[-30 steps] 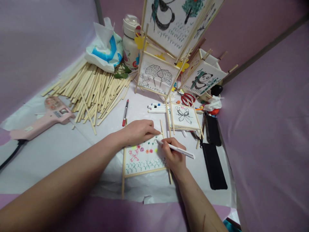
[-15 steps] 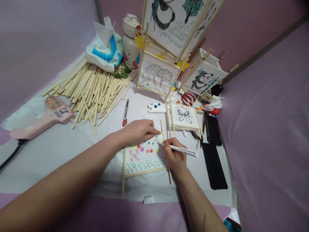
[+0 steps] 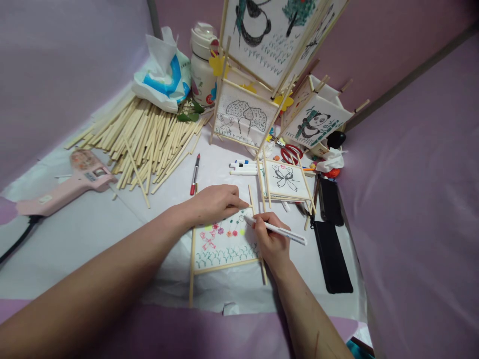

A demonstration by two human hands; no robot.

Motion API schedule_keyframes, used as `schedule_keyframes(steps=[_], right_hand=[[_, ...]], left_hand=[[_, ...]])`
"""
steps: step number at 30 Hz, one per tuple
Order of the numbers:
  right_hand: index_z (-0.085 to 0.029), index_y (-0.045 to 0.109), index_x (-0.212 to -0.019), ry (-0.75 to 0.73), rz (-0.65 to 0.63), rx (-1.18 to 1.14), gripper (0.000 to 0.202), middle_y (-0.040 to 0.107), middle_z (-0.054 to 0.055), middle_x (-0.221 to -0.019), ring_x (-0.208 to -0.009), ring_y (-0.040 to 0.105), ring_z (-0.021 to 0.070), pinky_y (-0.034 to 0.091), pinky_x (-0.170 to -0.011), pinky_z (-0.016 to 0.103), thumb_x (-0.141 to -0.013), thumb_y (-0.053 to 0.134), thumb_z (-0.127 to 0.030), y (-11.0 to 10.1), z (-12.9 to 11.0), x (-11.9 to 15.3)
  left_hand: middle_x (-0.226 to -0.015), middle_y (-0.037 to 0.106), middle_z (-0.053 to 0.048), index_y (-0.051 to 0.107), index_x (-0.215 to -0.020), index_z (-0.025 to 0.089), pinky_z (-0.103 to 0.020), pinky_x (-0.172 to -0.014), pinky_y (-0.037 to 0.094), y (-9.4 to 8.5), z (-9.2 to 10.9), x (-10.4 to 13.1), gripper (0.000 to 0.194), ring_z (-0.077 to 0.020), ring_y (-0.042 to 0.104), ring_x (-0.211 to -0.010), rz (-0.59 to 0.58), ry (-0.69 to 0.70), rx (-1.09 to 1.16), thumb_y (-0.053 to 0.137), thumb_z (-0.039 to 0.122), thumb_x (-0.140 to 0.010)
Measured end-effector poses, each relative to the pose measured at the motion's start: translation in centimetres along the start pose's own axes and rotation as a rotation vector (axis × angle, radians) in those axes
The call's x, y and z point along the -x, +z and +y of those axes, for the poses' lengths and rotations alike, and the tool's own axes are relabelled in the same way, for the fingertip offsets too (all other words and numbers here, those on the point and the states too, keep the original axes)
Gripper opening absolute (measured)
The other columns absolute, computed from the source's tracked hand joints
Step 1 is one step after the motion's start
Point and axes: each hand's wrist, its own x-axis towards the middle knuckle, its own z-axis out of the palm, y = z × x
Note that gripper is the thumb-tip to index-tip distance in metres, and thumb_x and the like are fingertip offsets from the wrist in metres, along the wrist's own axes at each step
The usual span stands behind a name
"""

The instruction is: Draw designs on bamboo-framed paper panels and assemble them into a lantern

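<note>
A white panel [image 3: 220,247] framed with thin wooden sticks lies in front of me, drawn with green grass, a pink figure and coloured dots. Across its upper edge rests my left hand [image 3: 215,204], fingers extended and flat, the index fingertip near the top right corner. My right hand [image 3: 272,239] is closed around a white marker [image 3: 286,233], whose tip meets the panel's upper right part beside a small outlined shape. My right hand covers part of the panel's right edge.
Wooden sticks [image 3: 145,144] are piled at the back left, near a pink glue gun [image 3: 71,189], a tissue pack [image 3: 160,80] and a white bottle [image 3: 202,75]. Framed drawings [image 3: 245,114] stand behind. A red pen [image 3: 194,174], red scissors [image 3: 292,153] and a black case [image 3: 333,257] lie around.
The marker and my right hand have shifted very slightly. My left hand and the panel look the same.
</note>
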Motion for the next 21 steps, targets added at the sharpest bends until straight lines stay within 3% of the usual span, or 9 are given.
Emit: schedule_keyframes(steps=[21], right_hand=[[-0.021, 0.066, -0.079, -0.017, -0.033, -0.012, 0.02, 0.068, -0.001, -0.067, -0.06, 0.062, 0.0135, 0.047, -0.059, 0.025, -0.093, 0.054, -0.028, 0.18, 0.22, -0.08]], left_hand=[[-0.098, 0.065, -0.003, 0.071, -0.122, 0.036, -0.029, -0.076, 0.041, 0.03, -0.08, 0.01, 0.032, -0.018, 0.061, -0.092, -0.007, -0.005, -0.003, 0.051, 0.03, -0.098]])
